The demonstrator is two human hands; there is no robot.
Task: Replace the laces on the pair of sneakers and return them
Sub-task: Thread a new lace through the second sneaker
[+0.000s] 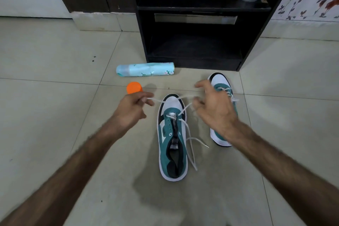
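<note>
the near shoe lies on the floor in the middle, toe pointing far, toward the dark shelf. its lace runs only through the farthest eyelets by the toe; the eyelets nearer the tongue are bare, so the lacing here looks barely begun. the left hand is closed, pinching one end of the lace and drawing it out to the left. the right hand is half curled with its fingers spread, and a strand leads up to it; it seems to hold that strand, though the grip itself is blurred. a slack run of lace trails on the floor to the right of the shoe. the second shoe sits to the right and a little farther off, partly hidden by the right hand; white lace crosses its front, so it looks at least partly laced, but how fully i cannot tell. both shoes are teal and white with black trim and white soles. left to do, as i judge it: thread the remaining eyelets, tie, check the other shoe, and put the pair back. a spray can and an orange cap lie far left.
</note>
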